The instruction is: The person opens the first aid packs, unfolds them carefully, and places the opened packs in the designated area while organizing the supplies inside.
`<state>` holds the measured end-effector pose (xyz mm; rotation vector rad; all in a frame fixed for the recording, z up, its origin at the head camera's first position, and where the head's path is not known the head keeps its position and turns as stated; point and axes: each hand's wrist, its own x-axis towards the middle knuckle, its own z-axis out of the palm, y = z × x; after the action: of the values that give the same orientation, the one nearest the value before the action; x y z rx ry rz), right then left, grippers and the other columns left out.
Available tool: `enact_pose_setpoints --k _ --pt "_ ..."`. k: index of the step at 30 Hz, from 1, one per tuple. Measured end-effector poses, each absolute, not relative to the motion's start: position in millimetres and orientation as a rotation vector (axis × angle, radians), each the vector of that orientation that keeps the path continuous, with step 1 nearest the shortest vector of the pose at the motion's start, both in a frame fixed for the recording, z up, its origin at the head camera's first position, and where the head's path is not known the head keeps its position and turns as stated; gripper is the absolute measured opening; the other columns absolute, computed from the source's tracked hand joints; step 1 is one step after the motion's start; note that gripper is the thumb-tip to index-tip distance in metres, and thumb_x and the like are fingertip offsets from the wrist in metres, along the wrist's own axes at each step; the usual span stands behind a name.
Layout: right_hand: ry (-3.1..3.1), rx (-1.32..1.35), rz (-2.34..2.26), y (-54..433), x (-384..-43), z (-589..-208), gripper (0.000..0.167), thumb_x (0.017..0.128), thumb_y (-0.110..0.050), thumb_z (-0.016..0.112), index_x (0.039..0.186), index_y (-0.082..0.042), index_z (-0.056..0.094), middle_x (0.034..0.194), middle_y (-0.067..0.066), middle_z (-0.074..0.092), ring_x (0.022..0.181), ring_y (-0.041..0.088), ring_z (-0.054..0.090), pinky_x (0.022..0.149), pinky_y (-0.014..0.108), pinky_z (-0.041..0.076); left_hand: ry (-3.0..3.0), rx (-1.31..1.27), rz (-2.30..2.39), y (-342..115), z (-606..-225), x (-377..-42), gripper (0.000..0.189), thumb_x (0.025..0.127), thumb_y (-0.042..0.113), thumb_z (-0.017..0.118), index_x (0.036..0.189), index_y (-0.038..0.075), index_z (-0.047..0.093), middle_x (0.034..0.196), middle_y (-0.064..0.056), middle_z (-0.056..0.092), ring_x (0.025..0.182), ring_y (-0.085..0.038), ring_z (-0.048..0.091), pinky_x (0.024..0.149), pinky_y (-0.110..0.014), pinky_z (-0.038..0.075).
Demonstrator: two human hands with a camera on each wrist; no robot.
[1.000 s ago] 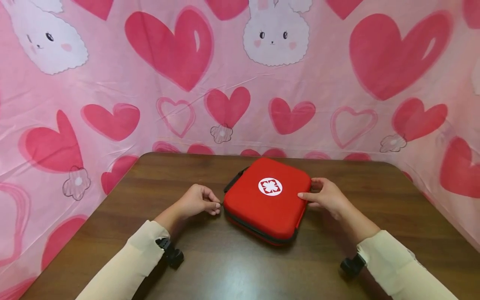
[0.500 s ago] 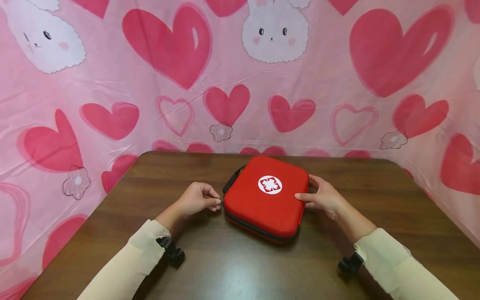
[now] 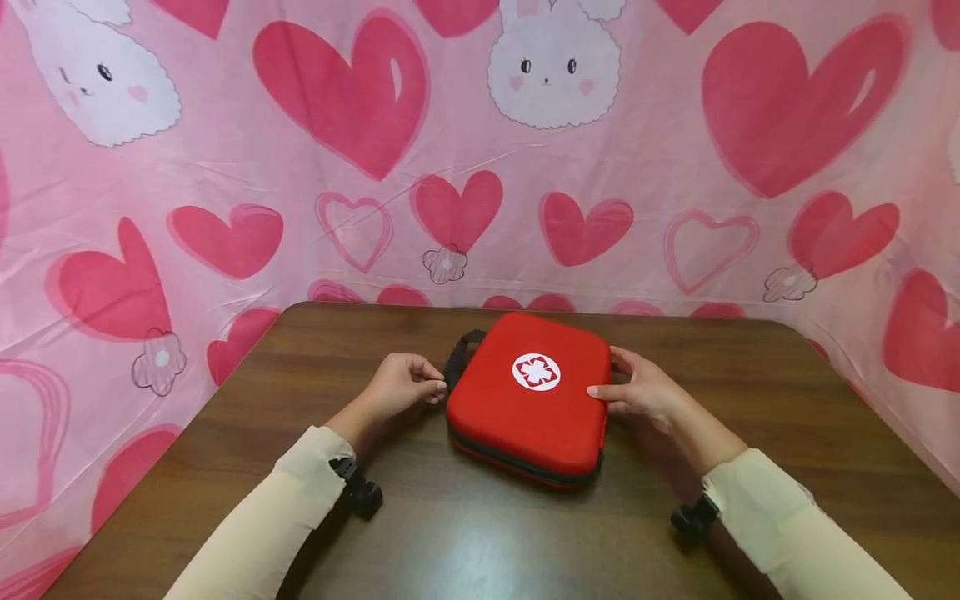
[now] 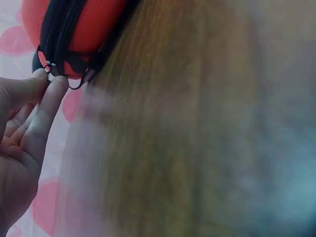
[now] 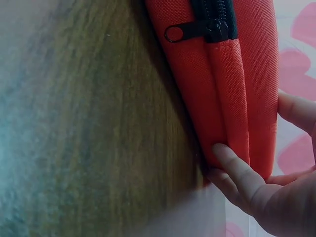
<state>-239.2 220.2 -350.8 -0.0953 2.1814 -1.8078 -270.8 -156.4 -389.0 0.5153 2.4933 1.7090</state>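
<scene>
A red zipped case [image 3: 525,412] with a white cross emblem [image 3: 536,372] lies flat on the brown wooden table [image 3: 465,533]. My left hand [image 3: 437,387] is at the case's left edge, just below the black carry handle [image 3: 455,358]. In the left wrist view its thumb and forefinger pinch the small metal zipper pull [image 4: 51,72] at the corner of the case [image 4: 84,24]. My right hand [image 3: 622,387] holds the case's right side, thumb on top and fingers [image 5: 234,165] curled under the edge. A second zipper pull [image 5: 180,32] hangs on that side of the case [image 5: 232,89].
A pink cloth with red hearts and white bunnies [image 3: 480,167] closes in the table at the back and on both sides. The table's far edge [image 3: 375,307] runs just behind the case. Black wrist camera mounts [image 3: 363,496] sit on both sleeves.
My left hand has moved from the case's front left corner back along its left edge toward the handle. The case has shifted slightly left, and the right hand kept its hold.
</scene>
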Motion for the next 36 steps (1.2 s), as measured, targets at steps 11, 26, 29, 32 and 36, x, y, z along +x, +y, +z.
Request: enact_pose_setpoints --k 11,26,29,32,36 --pt "2.191 -0.142 -1.731 221.1 -249.4 -351.2 0.093 0.088 -0.008 0.071 0.154 0.003 0.007 0.154 0.031 0.019 0.116 0.035 0.052 0.085 0.040 0.055 2.539 0.442 1.674 -152.2 -388.4 -287.4 0.006 0.083 -0.004 0.074 0.088 -0.007 0.072 0.077 -0.011 0.071 0.062 -0.015 0.067 0.061 -0.030 0.059" --pt "2.135 -0.187 -1.681 231.8 -265.1 -348.1 0.094 0.089 -0.008 0.070 0.155 0.001 0.003 0.157 0.027 0.013 0.127 0.039 0.041 0.089 0.039 0.054 2.462 0.436 1.653 -152.2 -382.1 -294.3 0.010 0.083 -0.002 0.075 0.091 -0.007 0.074 0.076 -0.012 0.072 0.062 -0.014 0.067 0.062 -0.030 0.059" --pt "2.131 -0.185 -1.678 233.2 -265.6 -348.4 0.095 0.089 -0.008 0.071 0.155 0.000 0.004 0.157 0.027 0.013 0.126 0.037 0.043 0.089 0.039 0.054 2.434 0.440 1.663 -152.8 -382.1 -294.8 0.011 0.084 -0.003 0.073 0.094 -0.008 0.074 0.077 -0.014 0.072 0.064 -0.015 0.068 0.064 -0.030 0.059" --pt "2.125 -0.185 -1.684 233.0 -266.1 -348.6 0.095 0.088 -0.007 0.071 0.155 0.000 0.004 0.157 0.027 0.014 0.124 0.036 0.045 0.089 0.039 0.054 2.452 0.410 1.671 -151.9 -382.6 -295.9 0.010 0.085 -0.002 0.073 0.093 -0.007 0.074 0.078 -0.013 0.072 0.064 -0.015 0.068 0.064 -0.030 0.059" --pt "2.131 -0.187 -1.678 232.1 -267.3 -348.5 0.096 0.088 -0.008 0.072 0.155 0.000 0.003 0.157 0.028 0.013 0.122 0.034 0.046 0.087 0.037 0.055 2.532 0.399 1.650 -149.1 -382.9 -299.4 0.008 0.085 -0.001 0.073 0.092 -0.005 0.075 0.078 -0.011 0.073 0.063 -0.015 0.068 0.063 -0.031 0.059"
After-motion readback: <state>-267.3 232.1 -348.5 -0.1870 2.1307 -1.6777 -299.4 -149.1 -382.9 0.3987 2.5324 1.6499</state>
